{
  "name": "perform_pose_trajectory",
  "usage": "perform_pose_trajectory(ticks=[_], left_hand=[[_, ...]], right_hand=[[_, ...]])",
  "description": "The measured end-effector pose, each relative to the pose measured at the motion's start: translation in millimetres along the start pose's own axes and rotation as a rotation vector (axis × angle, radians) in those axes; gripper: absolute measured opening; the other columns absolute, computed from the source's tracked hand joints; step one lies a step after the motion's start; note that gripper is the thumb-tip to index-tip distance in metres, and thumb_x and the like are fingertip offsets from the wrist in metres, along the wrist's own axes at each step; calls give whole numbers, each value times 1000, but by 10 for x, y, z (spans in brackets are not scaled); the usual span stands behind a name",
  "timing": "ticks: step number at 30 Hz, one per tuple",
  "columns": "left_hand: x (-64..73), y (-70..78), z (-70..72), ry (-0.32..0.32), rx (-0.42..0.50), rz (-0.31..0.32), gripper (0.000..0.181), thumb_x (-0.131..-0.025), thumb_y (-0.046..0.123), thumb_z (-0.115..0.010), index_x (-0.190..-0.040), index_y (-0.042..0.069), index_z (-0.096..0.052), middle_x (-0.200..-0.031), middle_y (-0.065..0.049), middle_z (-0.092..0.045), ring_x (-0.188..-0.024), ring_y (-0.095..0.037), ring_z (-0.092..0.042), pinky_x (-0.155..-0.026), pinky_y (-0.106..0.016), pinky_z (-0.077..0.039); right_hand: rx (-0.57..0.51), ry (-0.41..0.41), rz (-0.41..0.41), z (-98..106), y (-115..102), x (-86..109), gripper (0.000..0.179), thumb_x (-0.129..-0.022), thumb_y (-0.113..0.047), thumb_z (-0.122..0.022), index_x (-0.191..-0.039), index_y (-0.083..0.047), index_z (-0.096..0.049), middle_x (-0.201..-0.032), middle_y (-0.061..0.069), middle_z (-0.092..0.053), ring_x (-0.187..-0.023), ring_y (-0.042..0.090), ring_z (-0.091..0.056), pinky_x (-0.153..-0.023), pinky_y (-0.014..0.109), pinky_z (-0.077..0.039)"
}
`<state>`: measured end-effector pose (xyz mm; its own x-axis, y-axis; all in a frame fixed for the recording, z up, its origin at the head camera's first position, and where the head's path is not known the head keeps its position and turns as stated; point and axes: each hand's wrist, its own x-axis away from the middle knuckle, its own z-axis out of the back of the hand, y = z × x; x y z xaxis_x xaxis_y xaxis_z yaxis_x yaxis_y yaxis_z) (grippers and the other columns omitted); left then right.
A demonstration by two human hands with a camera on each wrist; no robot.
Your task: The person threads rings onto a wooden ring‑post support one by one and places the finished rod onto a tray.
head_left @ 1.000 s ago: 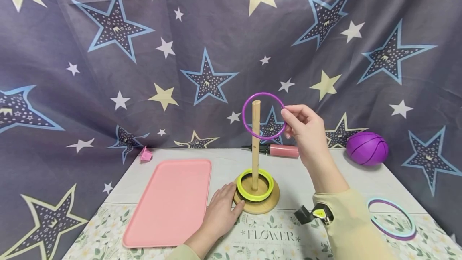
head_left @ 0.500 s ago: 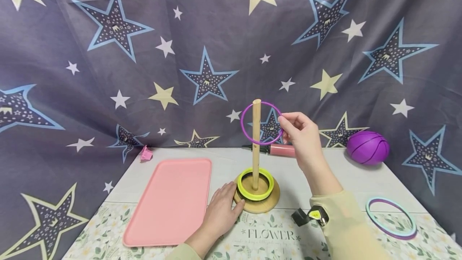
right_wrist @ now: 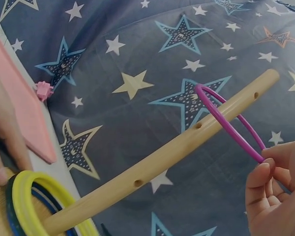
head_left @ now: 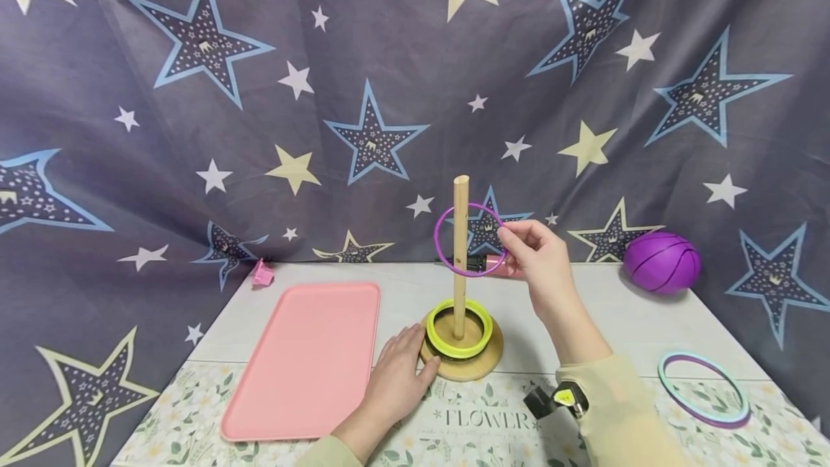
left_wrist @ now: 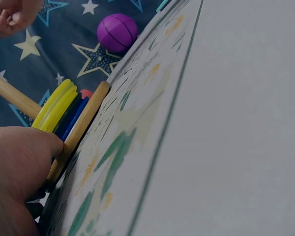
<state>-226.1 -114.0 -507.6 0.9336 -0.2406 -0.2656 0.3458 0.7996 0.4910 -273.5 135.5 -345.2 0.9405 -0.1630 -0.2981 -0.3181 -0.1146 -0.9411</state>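
A wooden post (head_left: 460,236) rises from a round wooden base (head_left: 480,370). My right hand (head_left: 538,258) pinches a thin purple ring (head_left: 476,274) at its right edge, between thumb and fingertips. The ring encircles the upper part of the post, tilted; in the right wrist view the post (right_wrist: 167,152) passes through it. Yellow rings (head_left: 433,337) lie stacked around the post's foot, with a dark ring and a blue ring (left_wrist: 74,118) under them in the left wrist view. My left hand (head_left: 398,370) rests against the left side of the base, fingers extended.
Left of the stand lies a pink tray (head_left: 305,359), with a small pink object (head_left: 262,274) behind it. A pump (head_left: 499,266) lies at the back, partly hidden by my right hand. Farther right are a purple ball (head_left: 661,263) and two overlapping rings (head_left: 742,409), light blue and purple.
My right hand has come down with the purple ring, which has gone from the post's top to lower along it. My left hand has stayed at the base.
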Motion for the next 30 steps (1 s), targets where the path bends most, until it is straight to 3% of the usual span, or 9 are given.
perform_pose_trajectory(ticks=[9,21,30], left_hand=[[-5,5,-11,1,-6,5,69,-109,34,-71,-160,-7,-50,-166,-25,-49,-157,-43,-43,-133,-60,-26],[2,19,-9,12,-4,-6,69,-108,34,-71,-159,-8,-51,-166,-26,-50,-156,-45,-44,-132,-61,-27],[-5,26,-8,-8,4,11,69,-109,34,-70,-160,-7,-50,-167,-25,-48,-157,-43,-42,-133,-60,-25]], right_hand=[[16,-10,-42,49,199,59,18,-106,-7,-76,-118,6,-71,-80,1,-64,-64,9,-56,-55,19,-51],[33,-60,-91,103,478,129,16,-106,-4,-74,-118,7,-71,-89,-1,-79,-62,7,-55,-54,18,-49],[73,-73,-142,121,644,165,17,-105,-2,-74,-116,11,-70,-80,1,-63,-59,7,-53,-52,19,-48]])
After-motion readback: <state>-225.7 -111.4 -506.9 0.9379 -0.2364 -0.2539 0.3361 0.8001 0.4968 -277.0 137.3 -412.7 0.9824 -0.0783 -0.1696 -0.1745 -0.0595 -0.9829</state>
